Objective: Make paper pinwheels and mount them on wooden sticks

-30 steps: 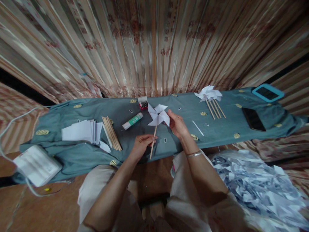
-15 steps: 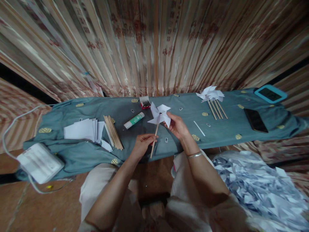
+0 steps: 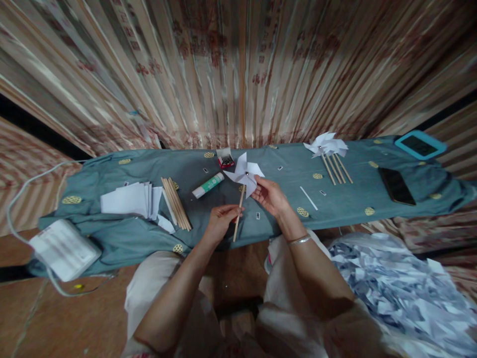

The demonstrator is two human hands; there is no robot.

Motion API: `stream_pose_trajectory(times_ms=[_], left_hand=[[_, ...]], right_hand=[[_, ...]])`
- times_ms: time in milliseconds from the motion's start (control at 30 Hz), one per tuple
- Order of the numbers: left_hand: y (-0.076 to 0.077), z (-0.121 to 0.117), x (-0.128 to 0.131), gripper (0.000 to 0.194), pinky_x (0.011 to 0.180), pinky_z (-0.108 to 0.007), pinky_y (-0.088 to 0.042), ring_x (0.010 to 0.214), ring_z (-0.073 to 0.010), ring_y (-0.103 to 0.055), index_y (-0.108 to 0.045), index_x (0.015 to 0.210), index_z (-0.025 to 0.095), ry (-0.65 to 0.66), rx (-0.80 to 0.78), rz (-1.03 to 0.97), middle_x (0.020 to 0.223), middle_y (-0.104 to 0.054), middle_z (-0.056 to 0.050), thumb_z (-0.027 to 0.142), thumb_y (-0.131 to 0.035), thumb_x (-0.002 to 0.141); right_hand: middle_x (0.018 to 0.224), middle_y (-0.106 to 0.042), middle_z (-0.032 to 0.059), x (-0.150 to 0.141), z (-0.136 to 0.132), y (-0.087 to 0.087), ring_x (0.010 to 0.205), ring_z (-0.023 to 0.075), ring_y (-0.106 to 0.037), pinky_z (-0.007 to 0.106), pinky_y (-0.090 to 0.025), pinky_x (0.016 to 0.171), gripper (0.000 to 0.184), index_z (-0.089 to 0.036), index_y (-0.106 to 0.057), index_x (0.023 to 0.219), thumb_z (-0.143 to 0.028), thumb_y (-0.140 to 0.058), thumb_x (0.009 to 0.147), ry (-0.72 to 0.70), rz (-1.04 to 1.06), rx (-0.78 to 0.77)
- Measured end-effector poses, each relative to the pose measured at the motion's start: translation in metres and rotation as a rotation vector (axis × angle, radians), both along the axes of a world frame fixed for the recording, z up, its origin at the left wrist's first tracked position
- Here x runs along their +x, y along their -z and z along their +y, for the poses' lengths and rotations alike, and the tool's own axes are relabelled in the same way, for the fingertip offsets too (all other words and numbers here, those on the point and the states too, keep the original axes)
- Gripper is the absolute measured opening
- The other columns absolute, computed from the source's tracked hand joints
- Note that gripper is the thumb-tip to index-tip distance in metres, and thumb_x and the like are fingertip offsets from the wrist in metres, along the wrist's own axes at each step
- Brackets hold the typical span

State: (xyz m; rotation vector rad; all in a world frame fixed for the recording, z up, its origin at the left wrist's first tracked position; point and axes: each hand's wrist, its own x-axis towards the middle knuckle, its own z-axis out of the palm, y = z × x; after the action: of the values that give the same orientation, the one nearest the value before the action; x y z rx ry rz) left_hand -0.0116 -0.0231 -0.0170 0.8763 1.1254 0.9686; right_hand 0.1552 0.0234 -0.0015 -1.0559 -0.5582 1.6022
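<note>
A white paper pinwheel point(image 3: 244, 174) with a shiny pin at its centre is held up over the table, its wooden stick point(image 3: 236, 231) slanting down toward me. Thumb and fingers of my left hand point(image 3: 219, 222) pinch the lower part of that stick. My right hand point(image 3: 273, 197) has its thumb and fingertips at the right-hand blades; the fingers beneath are partly hidden. Just behind the pinwheel stands an open small red box point(image 3: 225, 161) of dark metal pins. A green and white glue stick point(image 3: 207, 186) lies left of the pinwheel.
On the green cloth point(image 3: 261, 231) lie wooden sticks point(image 3: 177, 205) and paper sheets point(image 3: 124, 200) at left. Several finished pinwheels point(image 3: 330, 145), a white strip point(image 3: 308, 198), a phone point(image 3: 397, 186) and a blue-framed device point(image 3: 421, 144) lie right. A white box point(image 3: 65, 250) with a cable sits front left; cut paper point(image 3: 402, 288) fills the lower right.
The pinwheel's blades have turned about the pin, and their tips now point in other directions. My right fingers have shifted slightly along the blades. The left hand keeps its pinch on the stick.
</note>
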Motion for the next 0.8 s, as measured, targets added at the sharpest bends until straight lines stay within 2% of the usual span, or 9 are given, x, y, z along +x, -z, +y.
stream_pose_trajectory(times_ms=[367,567,800], left_hand=[[0.0031,0.0015,0.0000,0.034,0.056,-0.024,-0.041,0.059,-0.0138,-0.058,-0.079,0.070,0.015,-0.014,0.000,0.005,0.065,-0.072,-0.006,0.045,-0.082,0.054],[0.0014,0.0008,0.0005,0.034,0.056,-0.023,-0.040,0.057,-0.0126,-0.056,-0.079,0.070,0.015,-0.013,0.007,0.004,0.064,-0.072,-0.005,0.045,-0.082,0.054],[0.0030,0.0014,0.0001,0.036,0.054,-0.022,-0.038,0.053,-0.0097,-0.052,-0.080,0.069,0.015,-0.025,0.007,-0.016,0.060,-0.070,-0.004,0.046,-0.083,0.053]], right_hand=[[0.060,-0.068,-0.0026,-0.0046,-0.0029,-0.0024,0.054,0.0077,-0.062,0.016,-0.049,0.052,0.027,-0.019,-0.065,0.070,-0.036,-0.086,0.065,-0.012,0.012,-0.030],[0.055,-0.065,-0.0041,-0.0062,-0.0035,-0.0041,0.050,0.0059,-0.059,0.015,-0.047,0.050,0.030,-0.018,-0.065,0.067,-0.035,-0.089,0.059,-0.004,0.003,-0.043],[0.058,-0.067,-0.0024,-0.0097,-0.0074,-0.0040,0.049,0.0059,-0.056,0.017,-0.043,0.048,0.038,-0.018,-0.068,0.065,-0.047,-0.090,0.055,-0.043,-0.085,0.008]])
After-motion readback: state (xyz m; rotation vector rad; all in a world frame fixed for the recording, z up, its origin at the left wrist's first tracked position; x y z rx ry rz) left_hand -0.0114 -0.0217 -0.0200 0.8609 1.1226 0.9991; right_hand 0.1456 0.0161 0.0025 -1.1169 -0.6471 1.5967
